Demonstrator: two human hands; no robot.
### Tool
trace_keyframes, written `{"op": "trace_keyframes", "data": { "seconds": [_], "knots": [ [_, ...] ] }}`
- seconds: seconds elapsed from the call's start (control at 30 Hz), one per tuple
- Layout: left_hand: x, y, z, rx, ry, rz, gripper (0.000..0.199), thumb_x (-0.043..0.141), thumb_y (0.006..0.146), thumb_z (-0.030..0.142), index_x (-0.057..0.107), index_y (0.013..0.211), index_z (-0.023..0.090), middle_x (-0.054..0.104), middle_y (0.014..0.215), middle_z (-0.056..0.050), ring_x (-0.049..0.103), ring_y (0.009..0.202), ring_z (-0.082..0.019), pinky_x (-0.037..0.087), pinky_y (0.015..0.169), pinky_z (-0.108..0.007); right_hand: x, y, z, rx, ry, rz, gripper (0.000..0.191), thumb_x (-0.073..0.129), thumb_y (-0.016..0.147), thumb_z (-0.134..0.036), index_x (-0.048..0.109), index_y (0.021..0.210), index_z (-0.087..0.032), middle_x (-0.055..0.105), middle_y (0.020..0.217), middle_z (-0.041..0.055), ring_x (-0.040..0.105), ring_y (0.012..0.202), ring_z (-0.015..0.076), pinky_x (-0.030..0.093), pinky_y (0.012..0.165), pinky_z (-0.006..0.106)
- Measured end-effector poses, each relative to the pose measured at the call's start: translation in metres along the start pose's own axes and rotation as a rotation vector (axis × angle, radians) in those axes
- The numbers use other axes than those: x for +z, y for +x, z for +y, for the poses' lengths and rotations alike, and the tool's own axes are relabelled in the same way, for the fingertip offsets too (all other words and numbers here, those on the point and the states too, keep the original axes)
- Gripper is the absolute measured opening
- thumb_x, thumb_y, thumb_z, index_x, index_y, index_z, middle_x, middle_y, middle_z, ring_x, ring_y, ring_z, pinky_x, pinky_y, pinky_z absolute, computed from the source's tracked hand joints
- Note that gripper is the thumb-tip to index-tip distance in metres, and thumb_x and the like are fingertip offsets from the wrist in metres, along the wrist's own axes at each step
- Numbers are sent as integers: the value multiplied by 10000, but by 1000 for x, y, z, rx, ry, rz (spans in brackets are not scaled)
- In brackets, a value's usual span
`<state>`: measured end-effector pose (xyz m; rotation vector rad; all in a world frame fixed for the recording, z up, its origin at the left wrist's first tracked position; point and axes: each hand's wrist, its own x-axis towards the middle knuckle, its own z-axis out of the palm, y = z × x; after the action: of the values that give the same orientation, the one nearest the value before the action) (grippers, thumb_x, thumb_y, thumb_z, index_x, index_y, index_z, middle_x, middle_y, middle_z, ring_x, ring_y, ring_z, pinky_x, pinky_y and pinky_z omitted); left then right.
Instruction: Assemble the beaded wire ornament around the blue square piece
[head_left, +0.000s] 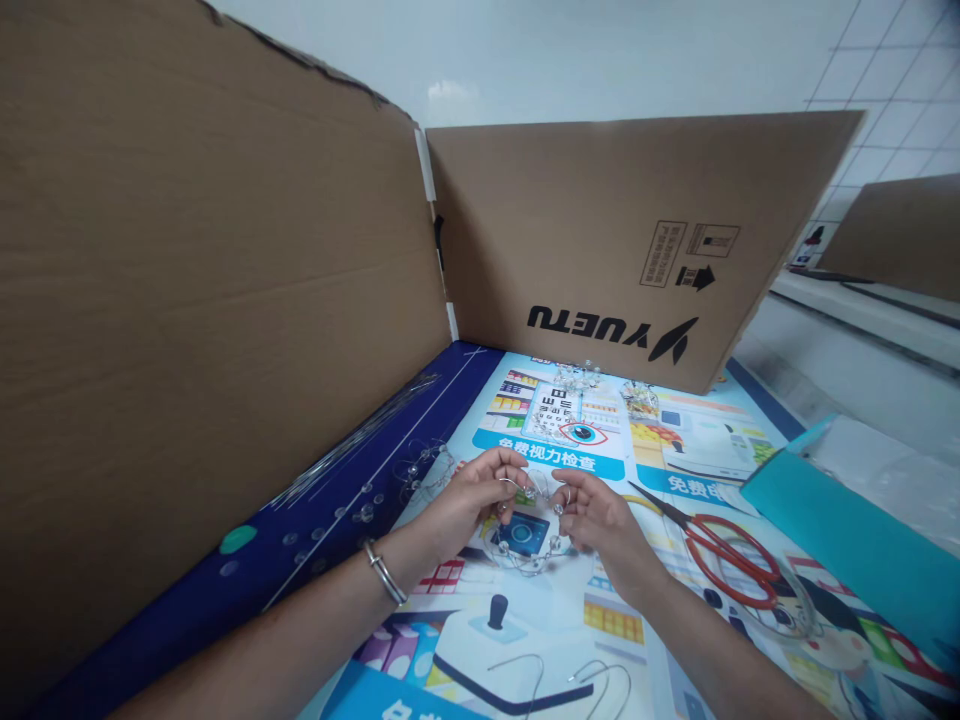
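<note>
Beaded wire is hanging in a slack loop between both hands, the left hand and right hand pinching it between their fingertips above a printed paper poster.

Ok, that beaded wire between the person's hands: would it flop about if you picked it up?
Probably fairly bendy: the beaded wire sags in a curve below the left hand and right hand. It is likely light, since fingertips alone seem to carry it. The rounded beads might make it slippery, though that is hard to judge from here.
</note>
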<state>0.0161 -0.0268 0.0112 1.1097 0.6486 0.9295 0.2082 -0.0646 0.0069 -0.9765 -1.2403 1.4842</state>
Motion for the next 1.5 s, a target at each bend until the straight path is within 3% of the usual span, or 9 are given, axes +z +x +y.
{"op": "trace_keyframes", "data": {
  "seconds": [0.23,0.53,0.83,1.17,1.5],
  "knots": [
    [0,0,-2,-10,-14,13,223,589,732,195,516,942,181,582,838,-10,488,480,-50,356,465,-190,-3,1,4,22,-35,14,389,567,715,-222,518,1100,-235,545,892,26,508,619,108,322,455,205],
    [-2,1,-2,-8,-2,22,196,576,743,185,511,928,178,583,851,-10,495,478,-49,353,450,-185,-5,0,-3,29,31,-91,507,623,633,-160,517,1122,-238,542,939,36,492,697,125,356,516,217],
    [1,1,0,-27,16,-20,239,618,745,299,495,915,186,604,858,-16,466,435,-38,339,411,-175,-3,0,-3,25,13,-62,502,630,608,-168,551,1099,-237,553,908,34,476,696,133,349,519,226],
    [1,-1,1,-17,16,-77,143,564,776,222,454,857,181,613,907,-31,486,423,-45,369,398,-176,-5,2,4,-17,42,-33,507,586,619,-104,548,1106,-238,558,906,30,480,725,131,363,562,234],
    [0,1,-2,-34,-1,-115,170,584,747,218,444,836,180,622,930,-44,524,419,-62,389,400,-185,-6,2,6,-55,55,-25,503,578,618,-100,544,1103,-232,569,924,39,494,713,130,395,599,254]
  ]
}}
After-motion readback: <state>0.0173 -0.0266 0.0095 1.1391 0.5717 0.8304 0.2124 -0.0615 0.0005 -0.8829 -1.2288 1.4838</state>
